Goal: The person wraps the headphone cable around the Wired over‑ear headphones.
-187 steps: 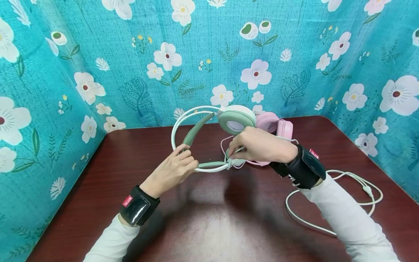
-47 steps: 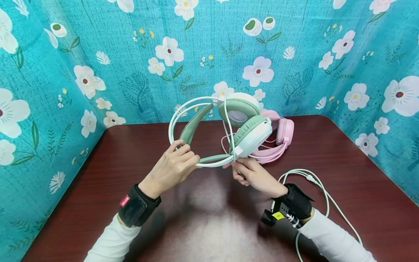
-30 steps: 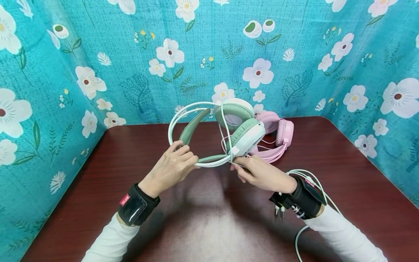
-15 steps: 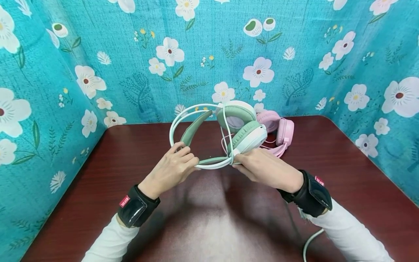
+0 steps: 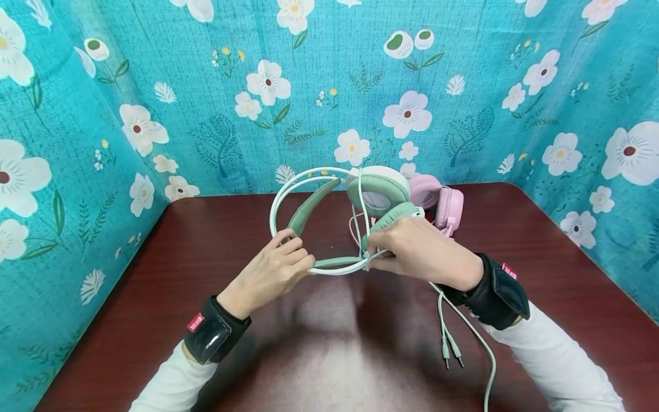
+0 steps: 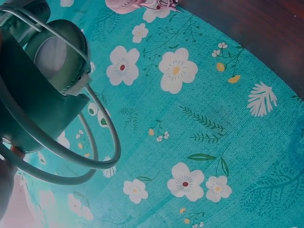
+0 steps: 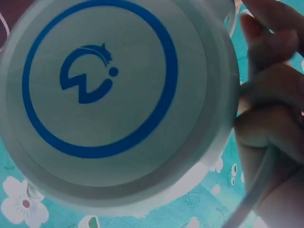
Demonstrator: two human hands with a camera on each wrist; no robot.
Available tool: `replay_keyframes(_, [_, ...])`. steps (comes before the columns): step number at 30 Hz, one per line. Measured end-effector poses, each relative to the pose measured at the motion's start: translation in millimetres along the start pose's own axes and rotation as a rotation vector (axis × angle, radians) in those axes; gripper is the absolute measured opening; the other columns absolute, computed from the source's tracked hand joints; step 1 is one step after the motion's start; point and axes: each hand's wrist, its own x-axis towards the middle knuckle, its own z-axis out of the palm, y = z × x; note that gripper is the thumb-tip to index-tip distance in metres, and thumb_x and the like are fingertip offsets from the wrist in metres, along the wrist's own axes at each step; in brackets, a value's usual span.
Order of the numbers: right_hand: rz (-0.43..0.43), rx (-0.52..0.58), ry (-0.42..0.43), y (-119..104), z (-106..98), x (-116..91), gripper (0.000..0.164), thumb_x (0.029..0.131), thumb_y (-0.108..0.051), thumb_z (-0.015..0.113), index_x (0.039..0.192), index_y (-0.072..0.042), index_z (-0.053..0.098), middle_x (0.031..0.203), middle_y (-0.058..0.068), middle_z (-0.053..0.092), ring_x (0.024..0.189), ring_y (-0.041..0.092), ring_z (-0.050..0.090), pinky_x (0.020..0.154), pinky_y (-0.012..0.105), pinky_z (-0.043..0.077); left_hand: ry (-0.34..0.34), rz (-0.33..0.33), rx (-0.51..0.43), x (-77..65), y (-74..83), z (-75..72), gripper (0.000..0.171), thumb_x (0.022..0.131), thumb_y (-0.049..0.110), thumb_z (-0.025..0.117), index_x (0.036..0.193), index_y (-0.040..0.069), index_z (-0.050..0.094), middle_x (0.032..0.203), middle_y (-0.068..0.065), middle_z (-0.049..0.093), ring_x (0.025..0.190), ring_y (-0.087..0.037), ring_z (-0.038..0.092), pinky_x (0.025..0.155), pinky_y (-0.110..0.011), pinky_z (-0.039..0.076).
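Observation:
My left hand (image 5: 268, 274) grips the headband of a white headset with green pads (image 5: 380, 191), held above the table. A pale cable (image 5: 363, 200) runs across both ear cups and wraps the lower end of the headband. There my right hand (image 5: 424, 252) pinches the cable, partly covering the lower ear cup. In the right wrist view the curled fingers (image 7: 270, 128) hold the cable (image 7: 254, 194) beside the white ear cup (image 7: 99, 118) with its blue ring. Two plugs (image 5: 450, 347) dangle below my right wrist. The left wrist view shows the headband loops (image 6: 102, 164).
Pink headphones (image 5: 449, 209) lie behind the green headset at the table's far right, partly hidden. The dark red table (image 5: 231, 229) ends at a blue floral curtain (image 5: 319, 86). More cable (image 5: 489, 355) trails toward the front edge under my right arm.
My right hand has moved from below the lower ear cup to in front of it, with the cable. The plugs now hang in sight. The left hand keeps its grip.

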Motion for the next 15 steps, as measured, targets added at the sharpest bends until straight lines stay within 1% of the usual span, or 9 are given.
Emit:
replay_keyframes(1, [-0.005,0.022,-0.014,2,-2,1,0.014,0.079,-0.009,0.085,0.08,-0.014,0.072,0.07,-0.008,0.068,0.066,0.002,0.059,0.061,0.023,0.05,0.0,0.004,-0.004,-0.7,0.2,0.1,0.018,0.096,0.002,0.059,0.08,0.007,0.052,0.067,0.0,0.054,0.074,-0.016,0.051,0.089,-0.036,0.049])
replay_keyframes(3, [0.004,0.065,-0.043,5,-8,1,0.011,0.08,-0.008,0.084,0.085,-0.013,0.076,0.075,-0.007,0.071,0.07,0.003,0.062,0.065,0.023,0.053,0.007,0.011,-0.004,-1.9,0.4,0.4,0.023,0.102,0.004,0.043,0.08,0.007,0.052,0.067,0.0,0.055,0.075,-0.016,0.052,0.09,-0.037,0.05])
replay_keyframes(4, [0.013,0.087,-0.05,7,-11,1,0.011,0.08,-0.008,0.083,0.087,-0.012,0.076,0.077,-0.006,0.072,0.071,0.003,0.062,0.066,0.023,0.053,0.013,0.013,-0.004,-2.0,0.5,0.6,0.027,0.103,0.005,0.038,0.08,0.007,0.052,0.067,0.0,0.055,0.075,-0.016,0.052,0.09,-0.037,0.05])
replay_keyframes(5, [0.03,0.113,-0.055,9,-13,2,0.011,0.08,-0.009,0.084,0.088,-0.012,0.077,0.078,-0.007,0.073,0.071,0.002,0.062,0.066,0.023,0.054,0.019,0.015,-0.008,-2.0,0.4,0.8,0.028,0.103,0.005,0.037,0.08,0.007,0.052,0.067,0.0,0.055,0.075,-0.016,0.052,0.09,-0.037,0.05])
replay_keyframes(8, [0.074,0.175,-0.042,15,-18,2,0.011,0.079,-0.01,0.084,0.086,-0.011,0.076,0.075,-0.007,0.071,0.065,0.0,0.058,0.062,0.021,0.05,0.026,0.025,-0.014,-1.6,0.3,0.4,0.024,0.1,0.001,0.041,0.08,0.007,0.052,0.067,0.0,0.054,0.074,-0.015,0.052,0.091,-0.037,0.051])
replay_keyframes(10, [0.08,0.222,-0.028,19,-18,2,0.01,0.08,-0.009,0.084,0.086,-0.01,0.076,0.075,-0.007,0.071,0.065,0.0,0.057,0.061,0.02,0.049,0.021,0.033,-0.012,-1.7,0.4,-0.5,0.02,0.098,0.0,0.045,0.081,0.007,0.053,0.067,0.0,0.053,0.074,-0.015,0.052,0.092,-0.037,0.051])
replay_keyframes(13, [0.086,0.294,-0.022,26,-20,-1,0.012,0.081,-0.005,0.082,0.092,-0.008,0.078,0.082,-0.005,0.075,0.071,0.003,0.062,0.064,0.02,0.05,0.003,0.04,-0.003,-2.9,1.0,-2.0,0.012,0.09,-0.003,0.059,0.083,0.006,0.054,0.068,0.0,0.054,0.074,-0.015,0.052,0.093,-0.038,0.052])
replay_keyframes(15, [0.102,0.355,-0.022,32,-21,-3,0.01,0.082,-0.004,0.08,0.091,-0.009,0.078,0.082,-0.006,0.074,0.072,0.004,0.061,0.064,0.019,0.049,-0.005,0.042,0.003,-3.2,1.5,-2.4,0.017,0.083,-0.003,0.069,0.084,0.006,0.055,0.068,0.0,0.054,0.074,-0.015,0.052,0.094,-0.038,0.052])
